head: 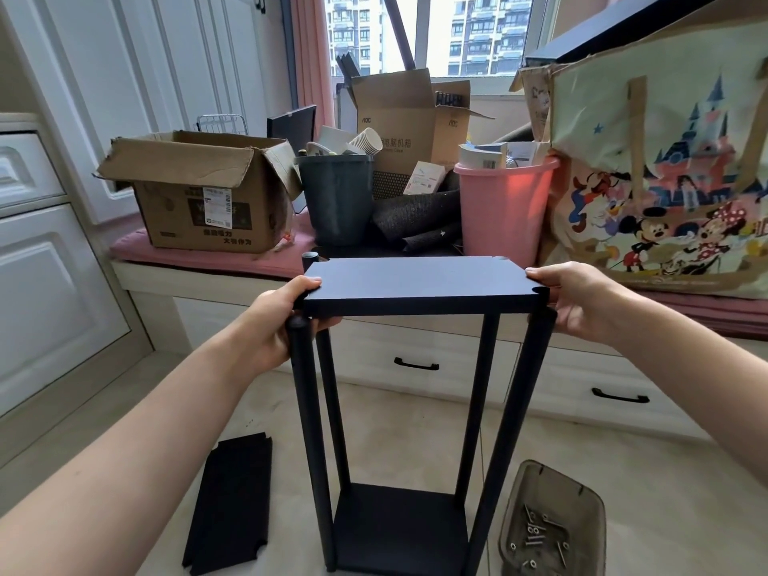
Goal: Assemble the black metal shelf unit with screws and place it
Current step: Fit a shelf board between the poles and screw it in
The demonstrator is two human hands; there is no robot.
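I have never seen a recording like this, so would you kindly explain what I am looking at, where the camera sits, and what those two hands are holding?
There is no machine here. A person wears one wide-angle camera on the head, so you look forward and down along their own arms. The left hand and the right hand grip the two ends of a black top panel, holding it at the tops of four black posts. The posts rise from a bottom panel standing on the floor. This is a metal shelf unit being assembled. On the floor to the left lies a spare black panel; to the right, a clear tray holds loose screws. Behind, a window seat carries cardboard boxes, a dark bin and a pink bin.
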